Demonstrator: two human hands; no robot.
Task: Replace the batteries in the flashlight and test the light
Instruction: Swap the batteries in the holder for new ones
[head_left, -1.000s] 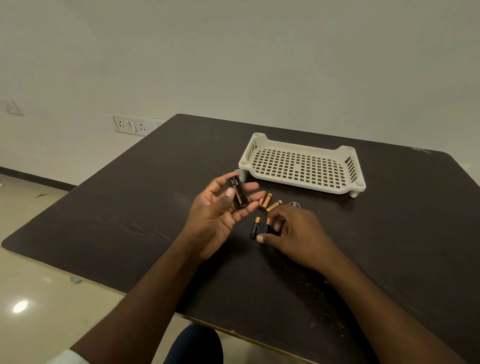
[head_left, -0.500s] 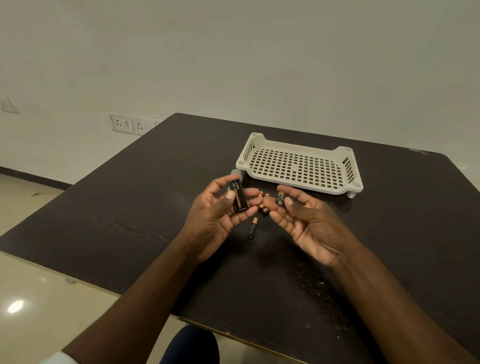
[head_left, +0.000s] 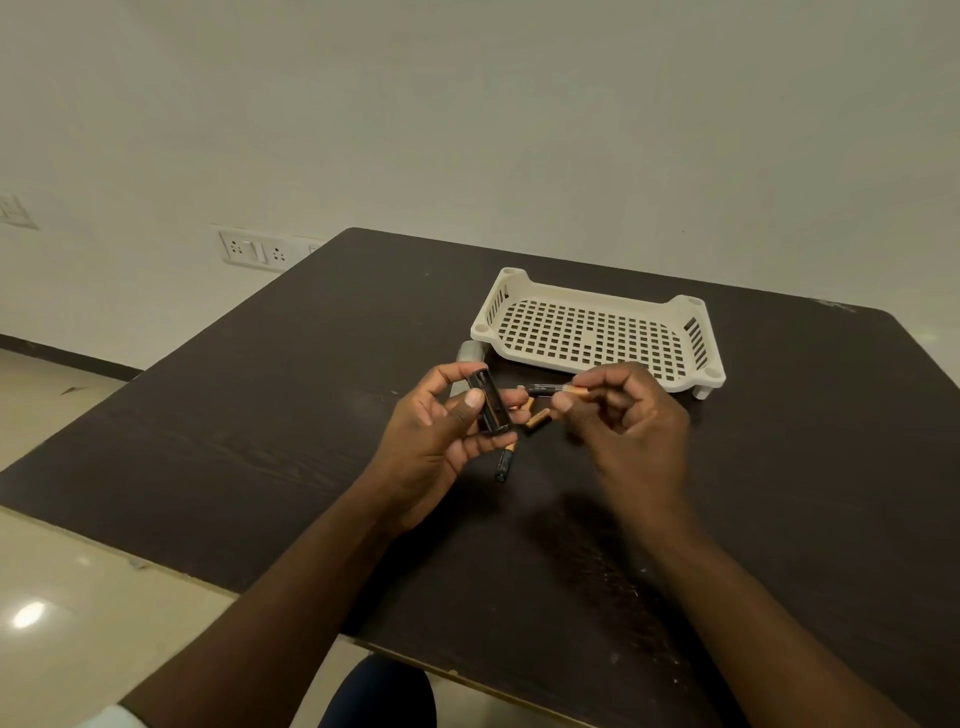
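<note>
We see only the top of the grey flashlight body (head_left: 470, 352), at twelve o'clock from the left hand (head_left: 434, 434), whose fingers cover the rest. Its fingertips hide two loose batteries (head_left: 535, 419) in part, and the held battery (head_left: 553, 389) is blurred.

You will find no readable text, brand, number or sign here: faint pale marks on the black battery holder (head_left: 488, 408), centre of the frame, and on the battery (head_left: 546, 388) beside it, are too blurred to read.
</note>
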